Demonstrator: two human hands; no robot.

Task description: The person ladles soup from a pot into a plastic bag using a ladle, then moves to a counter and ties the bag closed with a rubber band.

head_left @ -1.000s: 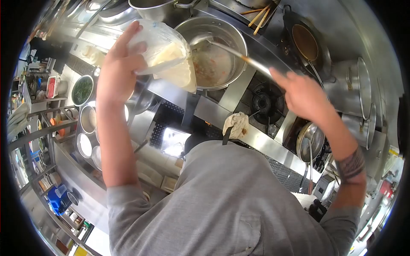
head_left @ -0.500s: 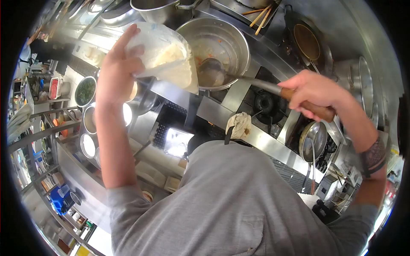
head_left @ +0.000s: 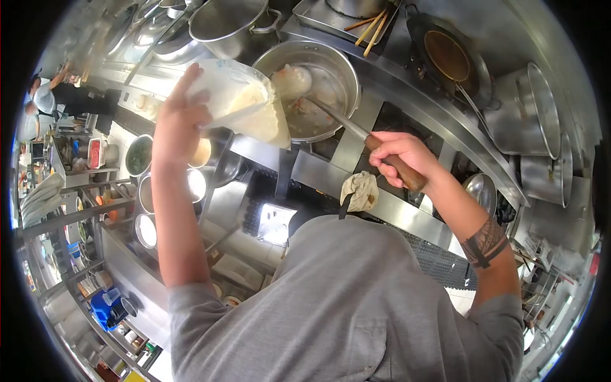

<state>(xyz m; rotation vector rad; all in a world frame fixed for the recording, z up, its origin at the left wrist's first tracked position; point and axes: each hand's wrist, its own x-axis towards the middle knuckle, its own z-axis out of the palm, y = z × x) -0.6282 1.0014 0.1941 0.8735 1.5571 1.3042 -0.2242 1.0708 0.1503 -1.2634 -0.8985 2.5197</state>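
Observation:
My left hand (head_left: 179, 124) is closed on a whitish tub (head_left: 219, 79), tilted with its mouth toward a metal pot (head_left: 354, 79). A pale, creamy mass (head_left: 251, 100) lies inside the tub. Wrapped round the wooden handle of a long ladle (head_left: 344, 123) is my right hand (head_left: 404, 159). The ladle reaches into the pot's mouth, and its bowl end, near the tub's rim, looks covered with pale stuff. Small orange bits and thin liquid show at the pot's bottom.
Behind stands another large pot (head_left: 226, 22). Chopsticks (head_left: 375, 28) rest on a tray at the back. To the right are a wok with a round strainer (head_left: 445, 56) and stacked pots (head_left: 525, 114). A cloth (head_left: 359, 191) hangs at the stove's front edge. Another person (head_left: 44, 95) stands far left.
My right hand and the ladle have moved left, and the ladle's bowl end has gone from the pot's lower part up beside the tub's rim. The whole view has shifted slightly.

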